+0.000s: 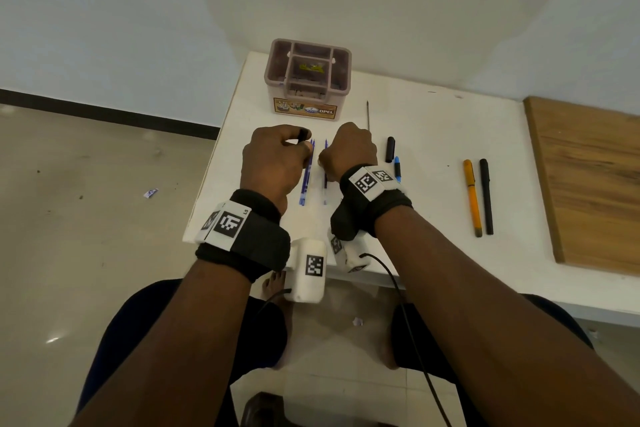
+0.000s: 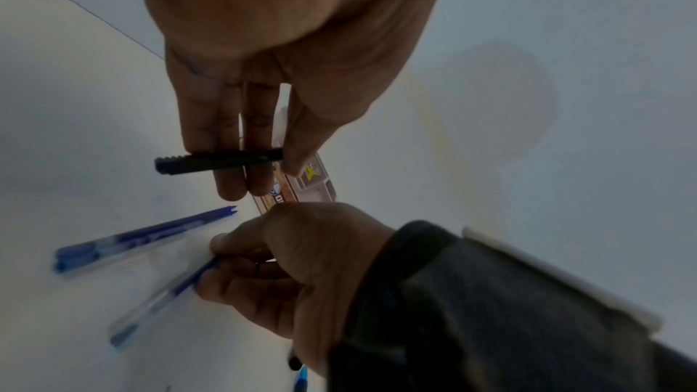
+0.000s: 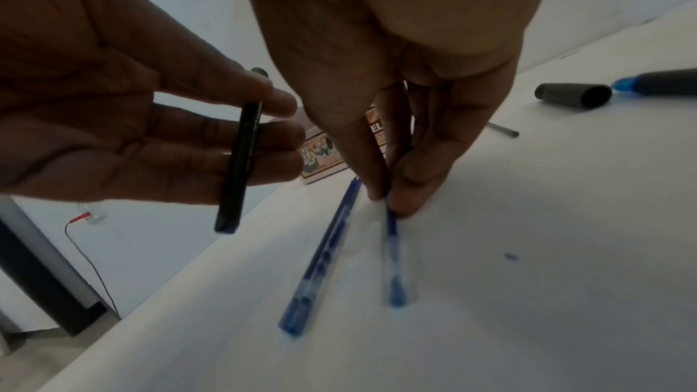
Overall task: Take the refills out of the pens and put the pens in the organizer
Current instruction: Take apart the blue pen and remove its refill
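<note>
My left hand (image 1: pixel 300 143) hovers above the white table (image 1: pixel 433 135) and pinches a short black pen piece (image 2: pixel 218 161) between thumb and fingers. Beside it, my right hand (image 3: pixel 388 200) is down on the table, its thumb and fingertips pinching the far end of a clear blue pen (image 3: pixel 394 264). A second blue pen (image 1: pixel 305 180) lies loose just to the left, parallel to the pinched one. The mauve organizer (image 1: pixel 308 80) stands at the back of the table behind both hands. Its label shows between the fingers in both wrist views.
A thin grey refill (image 1: pixel 368 114) lies to the right of the organizer. A black cap (image 1: pixel 390 149) and a blue-tipped piece (image 1: pixel 397 168) lie right of my right hand. Farther right are an orange pen (image 1: pixel 471 198), a black pen (image 1: pixel 486 196) and a wooden board (image 1: pixel 588 184).
</note>
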